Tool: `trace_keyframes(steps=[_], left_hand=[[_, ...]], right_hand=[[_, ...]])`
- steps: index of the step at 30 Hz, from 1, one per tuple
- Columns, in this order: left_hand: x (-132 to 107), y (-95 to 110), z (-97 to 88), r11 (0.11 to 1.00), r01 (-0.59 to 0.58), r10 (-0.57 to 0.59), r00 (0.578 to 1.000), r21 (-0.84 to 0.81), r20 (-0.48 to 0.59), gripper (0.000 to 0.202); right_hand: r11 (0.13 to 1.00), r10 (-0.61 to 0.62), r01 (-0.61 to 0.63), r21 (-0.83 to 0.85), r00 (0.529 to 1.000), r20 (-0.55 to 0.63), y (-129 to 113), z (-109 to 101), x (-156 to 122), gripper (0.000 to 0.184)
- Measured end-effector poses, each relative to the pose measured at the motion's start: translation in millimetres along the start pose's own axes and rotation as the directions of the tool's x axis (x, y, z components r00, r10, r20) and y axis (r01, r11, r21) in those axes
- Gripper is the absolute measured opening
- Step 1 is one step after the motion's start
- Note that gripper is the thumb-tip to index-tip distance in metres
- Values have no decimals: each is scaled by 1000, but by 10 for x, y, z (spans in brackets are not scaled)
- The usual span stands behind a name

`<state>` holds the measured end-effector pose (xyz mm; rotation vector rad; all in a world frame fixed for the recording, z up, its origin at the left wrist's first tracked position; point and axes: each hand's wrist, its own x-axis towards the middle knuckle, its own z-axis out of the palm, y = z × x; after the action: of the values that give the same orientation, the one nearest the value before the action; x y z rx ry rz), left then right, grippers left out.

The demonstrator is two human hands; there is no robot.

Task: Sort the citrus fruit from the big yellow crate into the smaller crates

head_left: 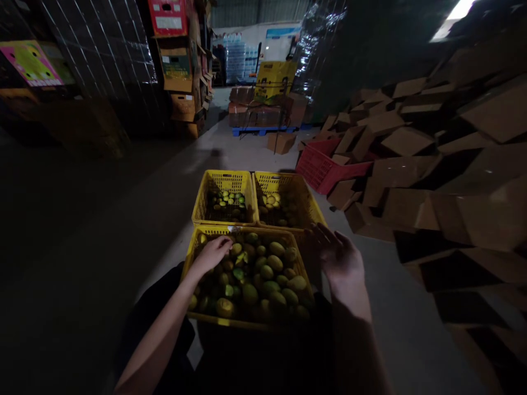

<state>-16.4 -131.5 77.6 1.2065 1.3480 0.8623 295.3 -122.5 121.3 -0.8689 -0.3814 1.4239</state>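
A yellow plastic crate [193, 247] heaped with green and yellowish mangoes [267, 271] sits right in front of me. My left hand [212, 253] reaches into its far left corner, fingers curled down onto the fruit; what it grips is hidden. My right hand [337, 253] hovers over the crate's right rim, palm side up, fingers spread and empty. Beyond stand two more yellow crates, the left one [224, 181] and the right one [284, 184], each partly filled with mangoes.
A red crate [325, 170] lies tilted to the right of the far crates. A big pile of flat cardboard boxes [432, 164] fills the right side. Stacked cartons [263, 104] on a blue pallet stand at the back. Dark shelving is on the left.
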Motion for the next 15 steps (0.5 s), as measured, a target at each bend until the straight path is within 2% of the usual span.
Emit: trace_keyframes(steps=[3, 7, 10, 15], left_hand=[[-22, -123, -41, 960, -49, 46, 999, 277, 17, 15], [17, -422, -63, 850, 86, -130, 990, 520, 49, 23], [73, -643, -65, 800, 146, -215, 975, 582, 52, 29], [150, -852, -14, 738, 133, -235, 970, 662, 66, 20]], right_hand=[[999, 32, -28, 42, 996, -85, -78, 40, -46, 25], [999, 10, -5, 49, 996, -89, -64, 49, -64, 20], [998, 38, -32, 62, 995, -90, 1, 42, -66, 18], [981, 181, -168, 97, 973, -145, 75, 47, -66, 24]])
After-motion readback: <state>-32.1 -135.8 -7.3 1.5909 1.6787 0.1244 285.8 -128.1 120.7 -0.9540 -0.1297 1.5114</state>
